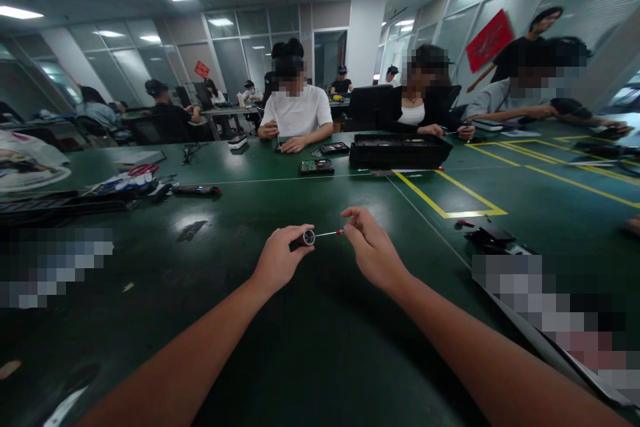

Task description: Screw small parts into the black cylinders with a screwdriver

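My left hand [283,255] is closed around a dark cylindrical part [309,237] with a pale ring at its round, hollow-looking end, which faces right. In my right hand [370,243] is a thin screwdriver [340,232] with a red handle end, pinched between thumb and fingers. Its metal shaft points left and its tip reaches the rim of the cylinder; whether it touches or goes inside I cannot tell. Both hands are above the green table [320,347], near its middle.
A black tray [400,151] and a hard drive [317,167] lie ahead. Red-handled scissors [144,170] and a dark tool [196,191] are at left. Black parts [493,237] lie at right, near yellow tape [445,215]. Several people sit across the table.
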A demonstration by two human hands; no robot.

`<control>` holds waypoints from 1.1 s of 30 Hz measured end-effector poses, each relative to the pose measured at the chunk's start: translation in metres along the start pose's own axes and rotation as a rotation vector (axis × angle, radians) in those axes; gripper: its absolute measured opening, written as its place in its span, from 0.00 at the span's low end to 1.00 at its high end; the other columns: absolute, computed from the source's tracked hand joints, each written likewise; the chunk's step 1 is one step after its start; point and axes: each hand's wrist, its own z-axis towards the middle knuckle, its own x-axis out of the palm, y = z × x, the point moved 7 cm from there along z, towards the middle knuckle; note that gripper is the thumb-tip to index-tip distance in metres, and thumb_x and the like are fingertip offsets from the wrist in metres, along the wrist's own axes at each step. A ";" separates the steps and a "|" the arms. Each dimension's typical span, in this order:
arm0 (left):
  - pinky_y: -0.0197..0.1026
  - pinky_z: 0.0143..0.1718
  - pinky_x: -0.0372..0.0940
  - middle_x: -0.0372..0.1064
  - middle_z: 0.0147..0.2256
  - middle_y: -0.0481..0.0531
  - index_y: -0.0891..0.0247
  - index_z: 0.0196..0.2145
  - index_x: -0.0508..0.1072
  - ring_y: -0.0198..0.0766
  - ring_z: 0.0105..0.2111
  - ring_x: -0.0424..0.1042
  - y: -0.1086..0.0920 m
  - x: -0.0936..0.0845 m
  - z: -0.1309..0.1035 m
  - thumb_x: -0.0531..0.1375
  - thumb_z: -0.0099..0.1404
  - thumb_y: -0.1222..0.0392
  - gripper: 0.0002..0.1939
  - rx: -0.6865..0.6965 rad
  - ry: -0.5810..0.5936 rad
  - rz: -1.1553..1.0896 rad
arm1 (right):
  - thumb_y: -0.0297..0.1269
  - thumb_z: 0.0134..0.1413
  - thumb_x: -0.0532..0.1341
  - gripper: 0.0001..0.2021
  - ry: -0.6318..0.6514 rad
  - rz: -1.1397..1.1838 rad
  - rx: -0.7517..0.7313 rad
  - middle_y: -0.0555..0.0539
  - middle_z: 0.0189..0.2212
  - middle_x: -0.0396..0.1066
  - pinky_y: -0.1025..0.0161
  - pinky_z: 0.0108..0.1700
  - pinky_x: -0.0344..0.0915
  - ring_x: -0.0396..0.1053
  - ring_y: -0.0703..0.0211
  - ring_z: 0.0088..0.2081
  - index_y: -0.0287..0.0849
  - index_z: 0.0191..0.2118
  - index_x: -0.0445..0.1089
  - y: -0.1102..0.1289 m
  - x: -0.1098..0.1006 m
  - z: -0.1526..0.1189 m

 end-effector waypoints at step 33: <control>0.69 0.65 0.41 0.73 0.53 0.49 0.48 0.57 0.71 0.47 0.55 0.68 -0.007 0.009 -0.002 0.63 0.66 0.61 0.22 0.011 0.093 0.120 | 0.49 0.59 0.59 0.12 -0.199 0.565 0.226 0.50 0.29 0.69 0.59 0.35 0.65 0.67 0.59 0.29 0.44 0.36 0.67 -0.040 0.008 0.007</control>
